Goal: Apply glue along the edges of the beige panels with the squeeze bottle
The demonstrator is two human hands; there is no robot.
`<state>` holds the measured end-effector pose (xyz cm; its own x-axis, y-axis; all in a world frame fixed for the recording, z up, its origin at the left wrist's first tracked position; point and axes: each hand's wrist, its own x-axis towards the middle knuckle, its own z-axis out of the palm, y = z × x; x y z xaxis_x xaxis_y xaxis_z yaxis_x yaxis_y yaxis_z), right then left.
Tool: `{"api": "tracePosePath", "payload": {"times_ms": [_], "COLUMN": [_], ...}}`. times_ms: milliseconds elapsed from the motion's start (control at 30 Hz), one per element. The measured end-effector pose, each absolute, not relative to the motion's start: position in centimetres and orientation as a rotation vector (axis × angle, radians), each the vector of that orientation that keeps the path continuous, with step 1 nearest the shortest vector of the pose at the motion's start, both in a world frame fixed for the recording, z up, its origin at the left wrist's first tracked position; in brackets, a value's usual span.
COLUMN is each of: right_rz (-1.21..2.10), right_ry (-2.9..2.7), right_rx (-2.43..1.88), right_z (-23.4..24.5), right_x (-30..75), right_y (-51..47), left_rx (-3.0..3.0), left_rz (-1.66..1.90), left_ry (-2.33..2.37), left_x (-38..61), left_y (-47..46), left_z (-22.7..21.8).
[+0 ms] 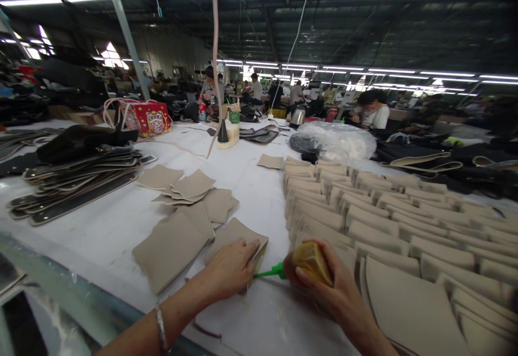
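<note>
My left hand (230, 267) lies on a beige fabric piece (238, 234) near the table's front edge, fingers curled and pressing its corner down. My right hand (324, 286) is wrapped round a small yellow squeeze bottle (311, 261) whose green nozzle (269, 273) points left at the edge of that piece, right by my left fingers. More beige pieces (186, 205) lie loosely piled to the left of my hands. Several overlapping rows of the same beige pieces (384, 221) cover the table on the right.
A stack of long dark strips (76, 183) sits at the left on the white table (101, 226). A red bag (148, 116), a clear plastic bag (335, 143) and a hanging hose with a dark cone (222, 129) stand farther back. Other people work at distant tables.
</note>
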<state>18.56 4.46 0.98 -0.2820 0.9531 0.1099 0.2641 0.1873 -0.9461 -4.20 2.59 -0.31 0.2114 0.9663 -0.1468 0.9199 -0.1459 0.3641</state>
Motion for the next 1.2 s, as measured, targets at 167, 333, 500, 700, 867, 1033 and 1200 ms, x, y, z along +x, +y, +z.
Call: {"api": "tracePosePath", "payload": {"times_ms": [167, 333, 500, 700, 867, 1033, 1200], "right_rz": [1.176, 1.256, 1.166, 1.218, 1.109, 1.197, 0.864], "right_ry": [-1.676, -1.662, -1.661, -1.669, -1.646, -1.693, -1.764], "right_rx": [-1.145, -1.114, -1.181, -1.151, -1.192, -1.127, -1.232], "right_z": [0.8, 0.7, 0.5, 0.7, 0.6, 0.5, 0.4], "right_x": [18.5, 18.5, 18.5, 18.6, 18.5, 18.5, 19.0], "right_y": [4.0, 3.5, 3.1, 3.0, 3.0, 3.5, 5.8], "left_rx": [2.102, 2.089, 2.084, 2.091, 2.084, 2.064, 2.044], "left_rz": [0.162, 0.185, 0.207, 0.24, 0.225, 0.192, 0.202], "left_ry": [1.774, 1.788, 1.783, 1.778, 1.775, 1.787, 1.762], "left_x": [-4.0, -4.0, -4.0, -4.1, -4.0, -3.9, -3.8], "left_y": [2.4, 2.2, 2.0, 1.9, 1.8, 1.9, 2.3], "left_z": [-0.4, -0.5, -0.4, -0.5, -0.6, -0.3, -0.3]}}
